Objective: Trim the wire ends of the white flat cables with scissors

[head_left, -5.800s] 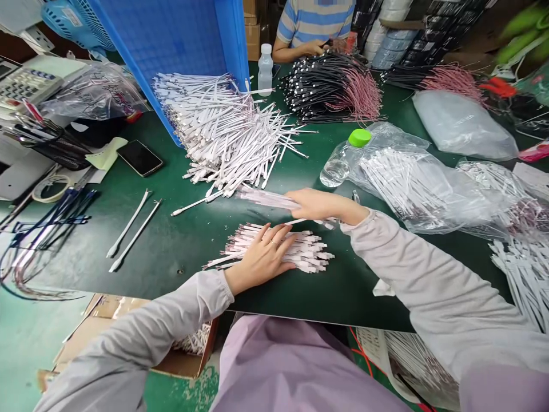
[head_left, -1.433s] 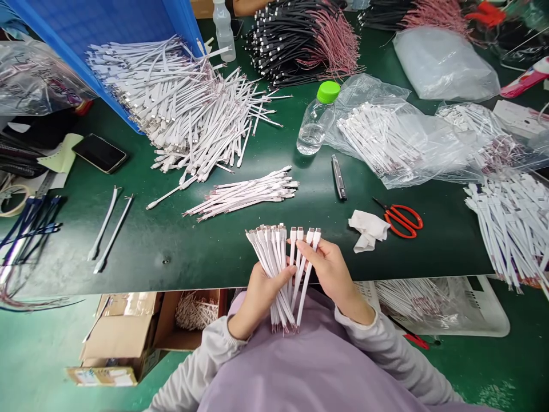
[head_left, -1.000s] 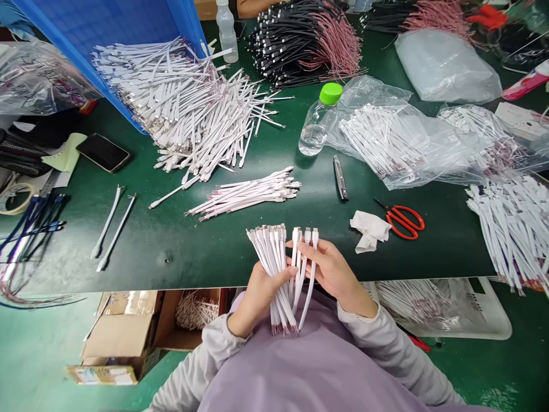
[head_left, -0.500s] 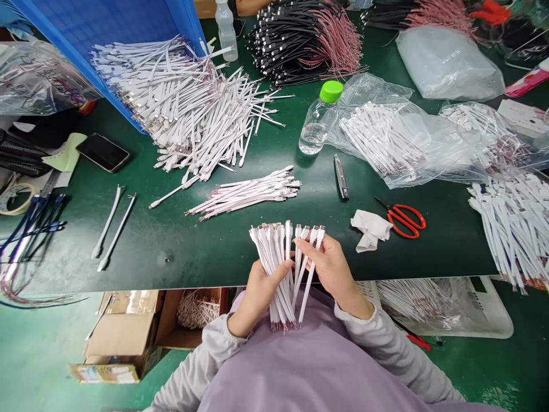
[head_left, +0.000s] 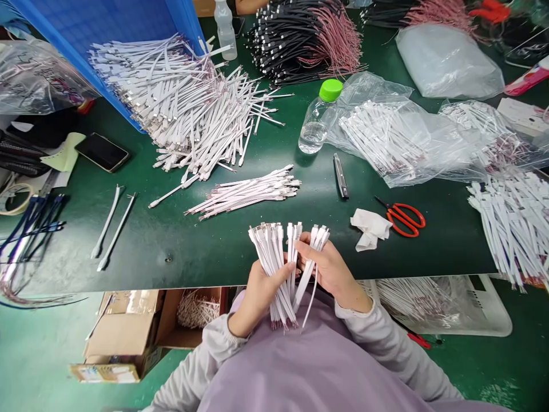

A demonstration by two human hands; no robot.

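My left hand (head_left: 263, 292) is closed round a bundle of short white cables (head_left: 274, 269), connector ends up and bare wire ends down over my lap. My right hand (head_left: 334, 272) pinches several white cables (head_left: 309, 266) fanned out at the bundle's right side; one of them slants away below. A few cables stand between the two hands, and I cannot tell which hand grips them. Just beyond my hands a smaller pile of white cables (head_left: 253, 191) lies on the green table (head_left: 206, 252). Parts of my fingers are hidden behind the cables.
A big heap of white cables (head_left: 193, 109) spills from a blue bin (head_left: 115, 23). A bottle with green cap (head_left: 319, 117), a utility knife (head_left: 341, 177), red-handled scissors (head_left: 405, 220) and crumpled tissue (head_left: 371, 229) lie ahead right. Two single cables (head_left: 114, 229) and a phone (head_left: 102, 152) are left.
The cables at my right hand have gathered closer together and shifted slightly right, away from the bundle. My left hand stays in place with its bundle.
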